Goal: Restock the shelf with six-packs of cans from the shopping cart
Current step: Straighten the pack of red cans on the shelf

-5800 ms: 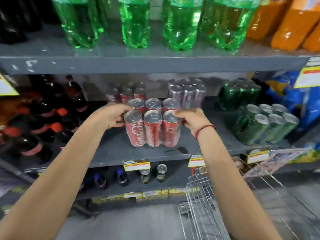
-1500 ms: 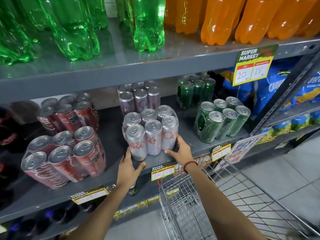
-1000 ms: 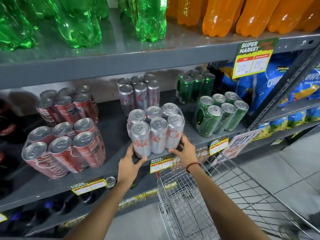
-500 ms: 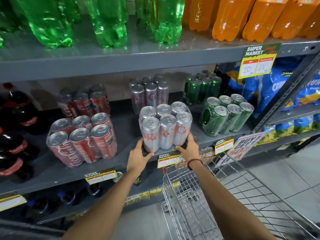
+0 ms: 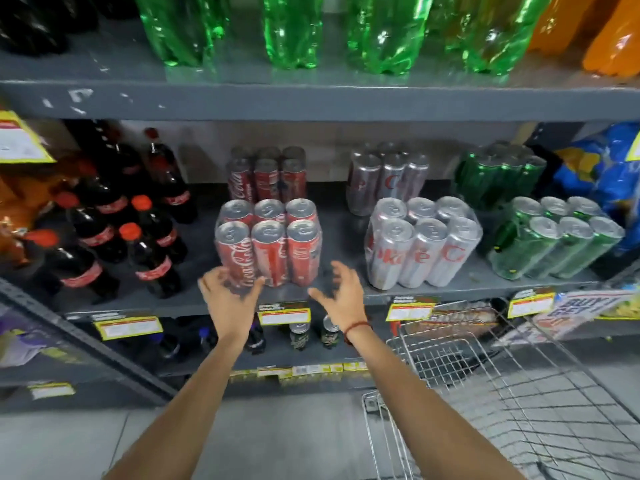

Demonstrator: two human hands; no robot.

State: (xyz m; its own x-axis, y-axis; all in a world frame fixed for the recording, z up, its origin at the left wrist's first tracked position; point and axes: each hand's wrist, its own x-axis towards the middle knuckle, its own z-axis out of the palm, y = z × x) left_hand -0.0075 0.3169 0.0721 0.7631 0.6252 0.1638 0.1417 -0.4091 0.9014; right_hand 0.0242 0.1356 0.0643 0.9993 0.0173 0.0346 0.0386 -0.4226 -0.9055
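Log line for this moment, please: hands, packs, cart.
left hand: open, empty | right hand: open, empty | front shrink-wrapped red can six-pack: on grey metal shelf | wire shopping cart: no packs visible

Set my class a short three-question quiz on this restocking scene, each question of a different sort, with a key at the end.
1. True or false: the left hand has a closed grip around the front red six-pack.
2. Multiple choice: which pack stands directly right of the front red six-pack on the middle shelf? A) green six-pack B) silver six-pack C) orange bottles
3. Fill in: the right hand wears a red ____ at the wrist.

Key:
1. False; both hands are open, fingers spread, in front of the pack.
2. B, the front silver six-pack.
3. Band (a thin cord bracelet).
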